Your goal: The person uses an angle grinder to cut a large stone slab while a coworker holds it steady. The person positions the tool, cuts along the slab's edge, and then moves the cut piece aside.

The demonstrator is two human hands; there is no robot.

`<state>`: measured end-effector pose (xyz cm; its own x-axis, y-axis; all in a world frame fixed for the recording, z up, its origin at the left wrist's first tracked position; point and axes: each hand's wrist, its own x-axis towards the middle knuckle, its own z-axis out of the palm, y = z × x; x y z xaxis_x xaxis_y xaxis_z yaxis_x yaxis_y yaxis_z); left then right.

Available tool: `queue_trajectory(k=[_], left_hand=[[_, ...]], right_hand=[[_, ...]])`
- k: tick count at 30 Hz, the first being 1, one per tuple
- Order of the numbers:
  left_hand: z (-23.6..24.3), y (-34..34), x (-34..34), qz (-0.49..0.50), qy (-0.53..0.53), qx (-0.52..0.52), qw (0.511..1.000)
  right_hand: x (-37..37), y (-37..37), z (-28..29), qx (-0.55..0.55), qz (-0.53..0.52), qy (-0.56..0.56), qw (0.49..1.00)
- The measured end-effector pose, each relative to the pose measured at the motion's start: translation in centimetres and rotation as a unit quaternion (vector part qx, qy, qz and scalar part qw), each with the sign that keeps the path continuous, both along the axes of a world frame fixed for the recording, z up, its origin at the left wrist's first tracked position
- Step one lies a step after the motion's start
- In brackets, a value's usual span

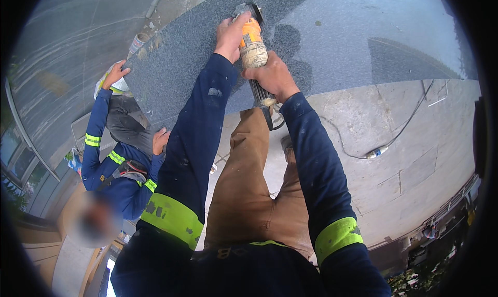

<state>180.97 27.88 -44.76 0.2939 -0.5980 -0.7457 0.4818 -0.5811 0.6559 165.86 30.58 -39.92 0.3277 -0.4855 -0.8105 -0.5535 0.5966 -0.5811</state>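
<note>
An angle grinder (pixel 252 35) with an orange and dust-caked body is held over a grey speckled stone slab (pixel 179 63). My left hand (pixel 231 36) is closed round its front part, just behind the head. Farther back, my right hand (pixel 275 78) wraps the dark rear of the body, where the cord leaves. The dark disc or guard (pixel 256 12) is at the far end, close to the slab's surface. I cannot tell whether it touches the stone or spins. A thin line runs on the slab beyond the head.
A co-worker (pixel 116 157) is at the left, one hand (pixel 115 74) on the slab's edge, the other (pixel 161 140) near it. A cup-shaped container (pixel 137 44) is by the slab's left edge. The power cord and its connector (pixel 377 152) lie on the concrete floor (pixel 358 110) at right.
</note>
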Motion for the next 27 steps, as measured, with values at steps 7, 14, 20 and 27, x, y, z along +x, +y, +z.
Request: queue_trajectory(k=[7,14,20,27], left_hand=[[0.0,1.0,-0.8,0.03,-0.001,-0.006,1.0],[-0.4,-0.1,0.2,0.015,-0.023,-0.004,1.0],[-2.0,-1.5,1.5,-0.008,-0.011,-0.033,0.999],[-2.9,-2.5,2.6,-0.001,0.01,-0.044,0.999]], right_hand=[[-0.7,1.0,0.2,-0.013,-0.004,-0.006,1.0],[0.4,-0.1,-0.5,-0.018,0.011,0.003,1.0],[1.1,-1.3,-1.1,-0.023,-0.009,-0.017,1.0],[2.0,-2.1,-2.2,-0.023,-0.013,-0.016,1.0]])
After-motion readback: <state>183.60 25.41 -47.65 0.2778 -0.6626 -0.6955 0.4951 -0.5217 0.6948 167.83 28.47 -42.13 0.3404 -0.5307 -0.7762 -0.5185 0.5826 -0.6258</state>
